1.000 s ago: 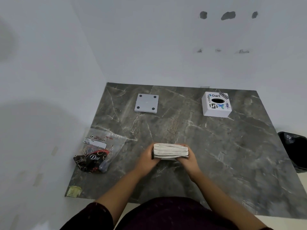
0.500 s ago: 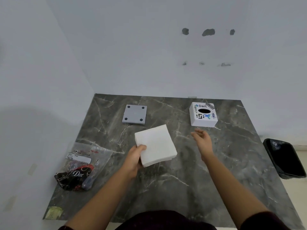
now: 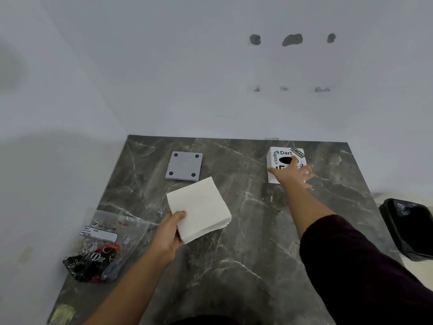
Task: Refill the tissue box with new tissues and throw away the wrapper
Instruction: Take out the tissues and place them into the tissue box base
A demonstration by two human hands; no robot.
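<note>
At 8 o'clock on the table (image 3: 246, 266) lies the empty wrapper (image 3: 110, 233), not yet binned; the left hand (image 3: 167, 233) pinches the bare tissue stack (image 3: 199, 208) near centre. At 1 o'clock the right hand (image 3: 291, 174) spreads over the tissue box (image 3: 277, 156), its base plate (image 3: 184, 165) off at 11; about 1 of 3 steps looks done, with bin (image 3: 407, 228) at 3.

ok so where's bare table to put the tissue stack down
Widest bare patch: the dark marble table between both forearms, near edge. Also open between the grey square base plate and the white stickered tissue box. Crowded front-left by the clear plastic wrapper.
</note>
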